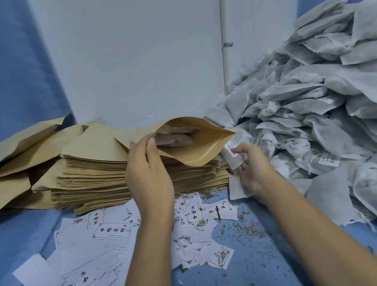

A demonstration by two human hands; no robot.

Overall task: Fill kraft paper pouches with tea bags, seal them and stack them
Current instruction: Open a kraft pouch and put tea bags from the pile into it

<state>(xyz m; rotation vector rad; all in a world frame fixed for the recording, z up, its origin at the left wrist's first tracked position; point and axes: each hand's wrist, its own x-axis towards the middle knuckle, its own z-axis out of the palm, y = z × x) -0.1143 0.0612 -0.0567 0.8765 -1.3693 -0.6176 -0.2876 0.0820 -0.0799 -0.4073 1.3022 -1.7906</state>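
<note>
- Kraft paper pouch (199, 151) lies on the stack of flat pouches (104, 183), mouth gaping, bags showing inside.
- Left hand (147, 175) pinches its upper lip; best to hold it lifted wide.
- Right hand (255, 169) grips a tea bag (234, 157) beside the mouth's corner; it should slide in flat.

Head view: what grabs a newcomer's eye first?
The big grey heap of tea bags fills the right side. At centre, the left hand holds a kraft pouch open above the stack of flat pouches, while the right hand grips a tea bag by its mouth. Printed paper labels lie scattered in front of the stack.
</note>
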